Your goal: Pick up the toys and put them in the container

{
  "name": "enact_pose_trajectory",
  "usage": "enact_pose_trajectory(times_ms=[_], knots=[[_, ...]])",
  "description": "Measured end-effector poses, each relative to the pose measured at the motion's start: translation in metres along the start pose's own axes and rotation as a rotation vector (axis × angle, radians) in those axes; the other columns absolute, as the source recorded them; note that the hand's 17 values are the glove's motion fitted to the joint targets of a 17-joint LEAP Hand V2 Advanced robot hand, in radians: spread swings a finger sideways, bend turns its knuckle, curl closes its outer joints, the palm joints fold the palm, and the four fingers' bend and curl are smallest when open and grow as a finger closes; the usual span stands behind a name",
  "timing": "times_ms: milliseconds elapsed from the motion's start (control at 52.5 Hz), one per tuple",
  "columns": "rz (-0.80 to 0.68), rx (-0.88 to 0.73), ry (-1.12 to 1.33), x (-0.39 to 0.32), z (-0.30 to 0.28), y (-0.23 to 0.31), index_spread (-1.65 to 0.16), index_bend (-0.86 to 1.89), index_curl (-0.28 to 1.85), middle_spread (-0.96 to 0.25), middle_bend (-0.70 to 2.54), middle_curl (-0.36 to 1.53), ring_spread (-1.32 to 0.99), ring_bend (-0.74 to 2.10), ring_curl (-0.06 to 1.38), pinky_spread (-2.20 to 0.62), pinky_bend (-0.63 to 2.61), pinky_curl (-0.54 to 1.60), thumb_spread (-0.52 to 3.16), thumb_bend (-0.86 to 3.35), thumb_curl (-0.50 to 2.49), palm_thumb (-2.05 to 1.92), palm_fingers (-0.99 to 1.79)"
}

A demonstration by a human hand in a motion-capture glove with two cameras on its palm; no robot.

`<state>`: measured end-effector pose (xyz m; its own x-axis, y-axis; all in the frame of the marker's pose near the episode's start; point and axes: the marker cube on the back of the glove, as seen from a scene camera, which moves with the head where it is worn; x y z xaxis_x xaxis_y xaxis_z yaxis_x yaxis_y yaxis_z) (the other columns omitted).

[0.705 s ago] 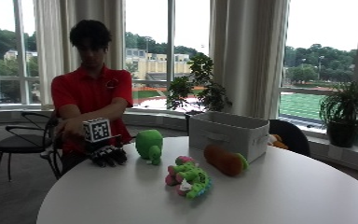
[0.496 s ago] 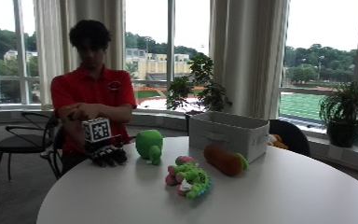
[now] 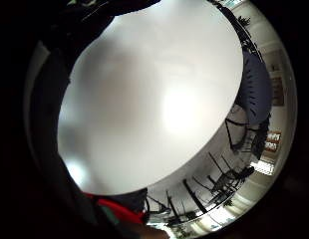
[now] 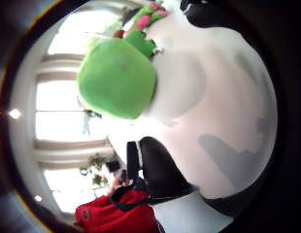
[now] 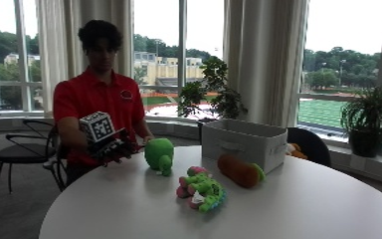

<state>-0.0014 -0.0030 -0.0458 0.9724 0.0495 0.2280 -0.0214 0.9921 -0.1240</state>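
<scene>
In the outside view a green plush toy point(image 5: 159, 155) stands on the round white table point(image 5: 297, 209) near its far left edge. My gloved right hand point(image 5: 113, 149) hovers just left of it, fingers relaxed and pointing toward it, holding nothing. The thumb side palm view shows the same green plush toy point(image 4: 117, 78) close to the palm, with a black fingertip point(image 4: 160, 171) over the table. A green and pink plush point(image 5: 201, 188) lies mid-table, and an orange plush point(image 5: 240, 171) lies against the white fabric container point(image 5: 244, 143).
The little finger side palm view shows only bare table point(image 3: 154, 94) and chairs point(image 3: 234, 164) beyond its edge. Potted plants point(image 5: 212, 94) stand on the window sill behind the container. A black chair point(image 5: 19, 149) stands to the person's side.
My gloved hand has lifted off the table and moved right, closer to the green plush toy. The toys and container have stayed put.
</scene>
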Motion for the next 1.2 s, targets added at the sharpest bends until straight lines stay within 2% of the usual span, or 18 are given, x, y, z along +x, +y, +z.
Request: enact_pose_trajectory(times_ms=[76,305,381,496,724,820,934,1201], knots=[[-0.024,0.058,-0.003,-0.02,-0.037,-0.009,-0.38,0.14,0.25,-0.26,0.17,0.22,-0.32,0.24,0.15,-0.04,0.5,0.29,1.2,-0.05,0.22,-0.05,0.14],[-0.138,0.208,0.009,-0.082,-0.13,-0.025,-0.36,0.14,0.23,-0.19,0.21,0.26,-0.23,0.27,0.19,0.03,0.54,0.32,0.96,-0.09,0.22,-0.11,0.0],[-0.143,0.232,0.021,-0.101,-0.142,-0.026,-0.36,0.14,0.23,-0.18,0.21,0.28,-0.21,0.28,0.2,0.05,0.56,0.32,0.92,-0.09,0.22,-0.11,-0.01],[-0.171,0.184,0.064,-0.12,-0.148,-0.032,-0.36,0.15,0.24,-0.16,0.19,0.29,-0.19,0.28,0.21,0.07,0.59,0.33,0.88,-0.1,0.22,-0.12,-0.02],[-0.196,0.084,0.103,-0.148,-0.123,-0.051,-0.35,0.15,0.25,-0.14,0.17,0.3,-0.15,0.26,0.23,0.09,0.65,0.35,0.85,-0.1,0.22,-0.12,-0.06],[-0.185,-0.028,0.117,-0.155,-0.099,-0.061,-0.34,0.09,0.23,-0.11,0.11,0.27,-0.1,0.2,0.22,0.11,0.89,0.4,0.85,-0.09,0.22,-0.1,-0.11],[-0.17,-0.065,0.158,-0.162,-0.068,-0.069,-0.33,0.06,0.19,-0.05,0.07,0.23,-0.05,0.18,0.22,0.11,1.16,0.47,0.86,-0.08,0.23,-0.09,-0.23],[-0.108,-0.21,0.238,-0.172,-0.003,-0.077,-0.33,0.08,0.15,-0.02,0.12,0.21,0.0,0.2,0.25,0.1,1.3,0.49,0.9,-0.06,0.24,-0.05,-0.21]])
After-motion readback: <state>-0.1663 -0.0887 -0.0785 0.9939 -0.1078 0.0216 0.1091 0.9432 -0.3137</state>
